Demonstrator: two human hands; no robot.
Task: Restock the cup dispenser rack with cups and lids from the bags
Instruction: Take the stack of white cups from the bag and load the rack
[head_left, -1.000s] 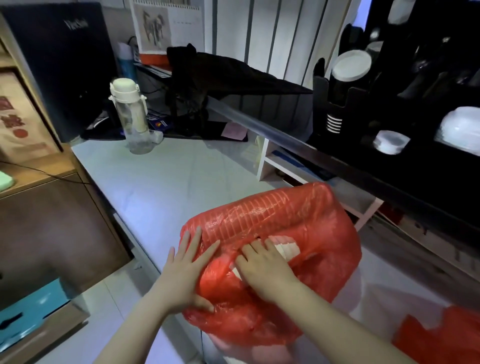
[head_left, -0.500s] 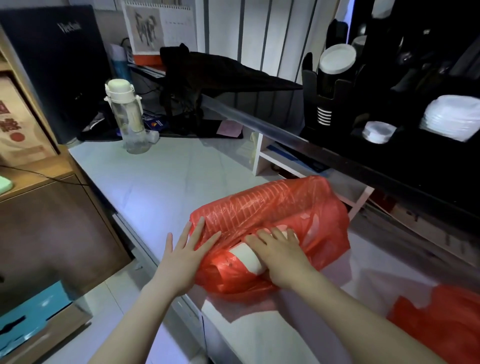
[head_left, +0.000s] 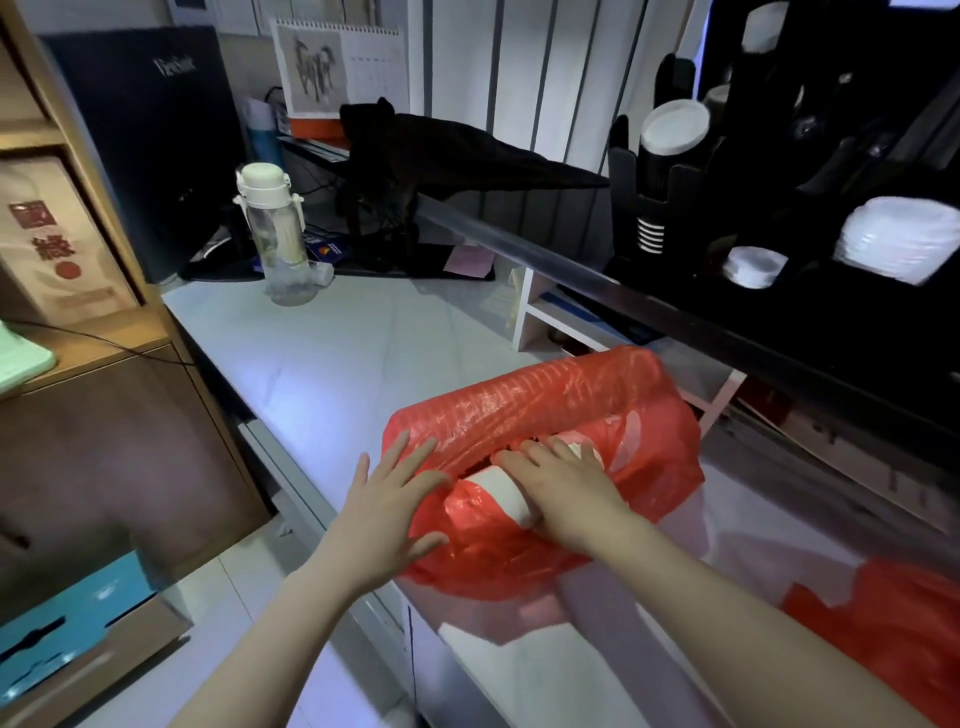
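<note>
A red plastic bag (head_left: 561, 400) lies on its side on the white counter (head_left: 337, 353), stuffed with a ribbed stack of cups. My left hand (head_left: 387, 512) presses flat against the bag's near left end, fingers spread. My right hand (head_left: 566, 488) reaches into the bag's mouth and grips a white cup stack (head_left: 501, 486) that pokes out of it. The black cup dispenser rack (head_left: 691, 208) stands at the upper right, holding a white-topped cup column (head_left: 672, 127) and white lids (head_left: 898, 236).
A second red bag (head_left: 893, 629) lies at the lower right. A clear water bottle (head_left: 272, 234) and a dark monitor (head_left: 150, 150) stand at the back left, a black cloth (head_left: 441, 150) behind. A wooden cabinet (head_left: 93, 415) borders the counter's left side.
The white cup stack has slid further out of the bag's mouth under my right hand. My left hand stays pressed on the bag's end. The view has shifted slightly.
</note>
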